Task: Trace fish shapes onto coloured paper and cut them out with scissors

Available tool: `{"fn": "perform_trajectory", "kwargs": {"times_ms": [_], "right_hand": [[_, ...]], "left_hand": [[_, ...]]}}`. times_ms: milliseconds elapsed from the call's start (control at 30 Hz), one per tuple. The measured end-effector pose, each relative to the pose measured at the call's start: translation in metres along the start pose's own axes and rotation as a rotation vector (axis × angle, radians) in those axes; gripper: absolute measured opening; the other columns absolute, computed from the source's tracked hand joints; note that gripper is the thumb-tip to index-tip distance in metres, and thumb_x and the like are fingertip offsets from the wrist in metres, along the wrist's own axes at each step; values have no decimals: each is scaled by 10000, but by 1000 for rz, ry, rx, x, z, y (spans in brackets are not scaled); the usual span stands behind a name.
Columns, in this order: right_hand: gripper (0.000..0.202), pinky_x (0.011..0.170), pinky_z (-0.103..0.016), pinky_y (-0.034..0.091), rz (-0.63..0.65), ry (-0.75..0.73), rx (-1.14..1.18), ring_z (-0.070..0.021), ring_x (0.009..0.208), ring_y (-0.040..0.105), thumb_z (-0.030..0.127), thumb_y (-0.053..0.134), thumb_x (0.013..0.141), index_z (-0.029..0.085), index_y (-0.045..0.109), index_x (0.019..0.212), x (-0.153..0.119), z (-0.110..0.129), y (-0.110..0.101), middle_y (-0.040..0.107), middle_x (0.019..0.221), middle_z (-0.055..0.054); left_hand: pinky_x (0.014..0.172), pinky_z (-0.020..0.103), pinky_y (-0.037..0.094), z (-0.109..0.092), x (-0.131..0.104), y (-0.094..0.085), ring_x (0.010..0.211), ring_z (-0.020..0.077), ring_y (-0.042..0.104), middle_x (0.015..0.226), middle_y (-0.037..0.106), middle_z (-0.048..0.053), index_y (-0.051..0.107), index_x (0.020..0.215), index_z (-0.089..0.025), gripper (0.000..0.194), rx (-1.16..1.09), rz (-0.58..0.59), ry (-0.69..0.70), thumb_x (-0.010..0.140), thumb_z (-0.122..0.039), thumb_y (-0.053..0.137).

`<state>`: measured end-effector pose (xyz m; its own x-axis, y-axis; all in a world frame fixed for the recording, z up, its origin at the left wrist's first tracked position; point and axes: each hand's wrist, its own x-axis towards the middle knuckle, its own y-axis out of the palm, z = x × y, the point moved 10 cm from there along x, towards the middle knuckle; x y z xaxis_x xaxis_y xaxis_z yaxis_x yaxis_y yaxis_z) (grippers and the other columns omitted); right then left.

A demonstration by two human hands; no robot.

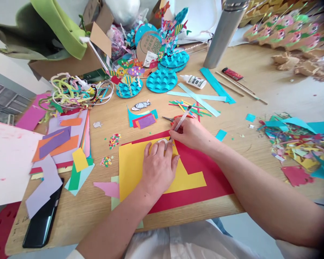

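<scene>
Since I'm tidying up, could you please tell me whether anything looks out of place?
The black phone looks odd: it lies at the table's near-left corner, partly covered by a lavender scrap, easily overlooked. Loose clippings sprawl at the right. Nothing looks amiss around the left hand or the pen in the right hand.

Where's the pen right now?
Head view, just right of centre: the pen is in the right hand, its lower end beside the left hand.
</scene>
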<state>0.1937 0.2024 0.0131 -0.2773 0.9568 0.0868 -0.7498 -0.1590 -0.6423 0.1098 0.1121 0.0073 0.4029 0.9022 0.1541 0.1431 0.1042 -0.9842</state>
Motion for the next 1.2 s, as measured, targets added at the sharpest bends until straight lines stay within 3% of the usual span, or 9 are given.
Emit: {"fn": "perform_trajectory", "kwargs": {"times_ms": [967,1200], "right_hand": [[134,549,-247,347,-16,61,-93,-117,532,490,135,579,686,190,483,611,-1,-1,-8,546,566,15],[116,553,-243,370,-22,39,-79,-120,556,509,179,574,714,194,490,635,-6,0,-8,575,613,3]], "left_hand": [[1063,476,317,1,3,-1,1113,262,512,1206,594,113,537,1268,-166,382,4,5,-6,973,-367,402],[984,454,364,3,5,-4,1003,246,524,1094,612,87,554,1220,-191,327,-26,21,9,963,-354,433]]}}
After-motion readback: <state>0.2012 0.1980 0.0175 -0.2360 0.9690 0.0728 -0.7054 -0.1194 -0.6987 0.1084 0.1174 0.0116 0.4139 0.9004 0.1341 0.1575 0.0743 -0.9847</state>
